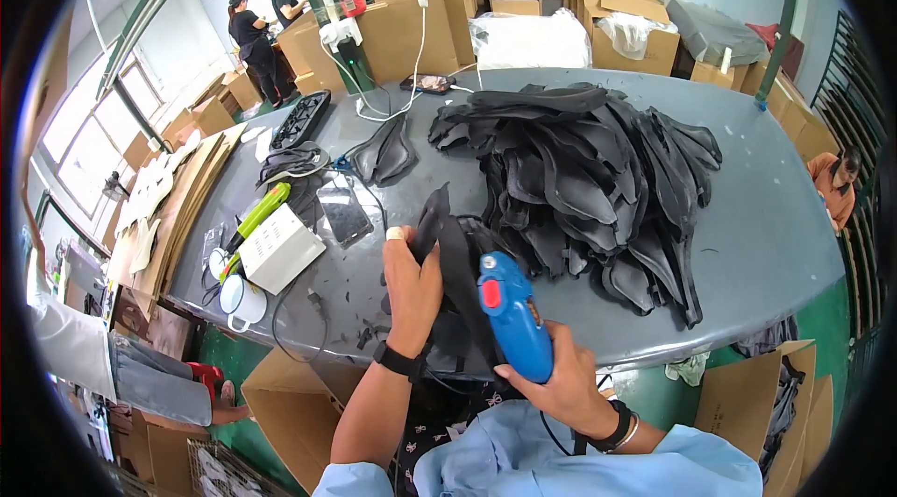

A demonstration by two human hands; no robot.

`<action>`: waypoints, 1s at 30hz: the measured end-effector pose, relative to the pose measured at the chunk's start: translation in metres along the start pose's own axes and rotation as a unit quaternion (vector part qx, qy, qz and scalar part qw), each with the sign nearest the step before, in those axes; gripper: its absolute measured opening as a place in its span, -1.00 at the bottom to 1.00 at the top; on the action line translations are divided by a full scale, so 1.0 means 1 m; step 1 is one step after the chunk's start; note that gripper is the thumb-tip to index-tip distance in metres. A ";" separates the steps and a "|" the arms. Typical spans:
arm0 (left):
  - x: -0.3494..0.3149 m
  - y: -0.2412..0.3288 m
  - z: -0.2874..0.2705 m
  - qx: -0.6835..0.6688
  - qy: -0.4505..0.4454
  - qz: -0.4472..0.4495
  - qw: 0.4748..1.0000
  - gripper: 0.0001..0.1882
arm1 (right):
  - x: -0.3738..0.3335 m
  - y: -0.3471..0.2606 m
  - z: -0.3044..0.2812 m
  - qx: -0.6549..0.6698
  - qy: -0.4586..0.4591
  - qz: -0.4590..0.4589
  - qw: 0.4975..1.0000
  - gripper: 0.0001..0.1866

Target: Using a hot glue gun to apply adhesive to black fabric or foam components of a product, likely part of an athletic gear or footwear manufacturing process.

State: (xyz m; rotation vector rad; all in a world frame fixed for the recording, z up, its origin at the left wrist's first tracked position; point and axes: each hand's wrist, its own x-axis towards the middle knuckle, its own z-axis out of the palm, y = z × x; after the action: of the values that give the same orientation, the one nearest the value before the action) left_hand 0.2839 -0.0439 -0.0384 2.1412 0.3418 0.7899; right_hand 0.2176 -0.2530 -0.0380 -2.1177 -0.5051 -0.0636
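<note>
My left hand [414,298] grips a dark, curved fabric-like piece [457,265] near the table's front edge, its fingers closed round the upper part. The piece stands partly upright and hangs down between my hands. My right hand [568,387] is wrapped round a blue handheld power tool [514,315] with a red button. The tool's head points up and away, close beside the held piece; its working end is hard to make out. Just beyond and to the right lies a big heap of similar dark pieces [570,170] on the grey table [766,226].
Left on the table are a phone [344,213], a white box [282,249], a white mug [243,301], a yellow-green cutter [259,220] and loose cables. An open carton [297,408] stands below left, another [747,404] below right. Other people are around the room.
</note>
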 end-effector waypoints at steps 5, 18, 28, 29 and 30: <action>0.023 -0.007 -0.022 -0.313 0.034 -0.189 0.930 -0.80 | 0.012 0.019 0.023 -0.076 -0.052 -0.047 0.995 -0.39; -0.007 -0.014 -0.102 -0.650 0.242 -0.150 0.705 -0.74 | 0.017 -0.001 0.003 0.132 -0.089 0.074 0.984 -0.36; -0.160 0.008 -0.097 -0.681 0.145 -0.241 0.676 -0.60 | 0.027 -0.041 0.037 0.215 -0.080 0.032 0.973 -0.32; -0.169 0.008 -0.110 -0.612 0.049 -0.356 0.704 -0.52 | 0.029 -0.042 0.036 0.210 -0.071 0.034 0.974 -0.36; -0.189 -0.005 -0.123 -0.548 -0.085 -0.388 0.736 -0.54 | 0.030 -0.042 0.034 0.208 -0.067 0.018 0.976 -0.41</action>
State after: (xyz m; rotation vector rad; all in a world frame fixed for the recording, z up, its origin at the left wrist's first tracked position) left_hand 0.0602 -0.0577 -0.0636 0.7811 0.4612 0.1561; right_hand 0.2239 -0.1950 -0.0175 -1.7251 -0.5083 0.1919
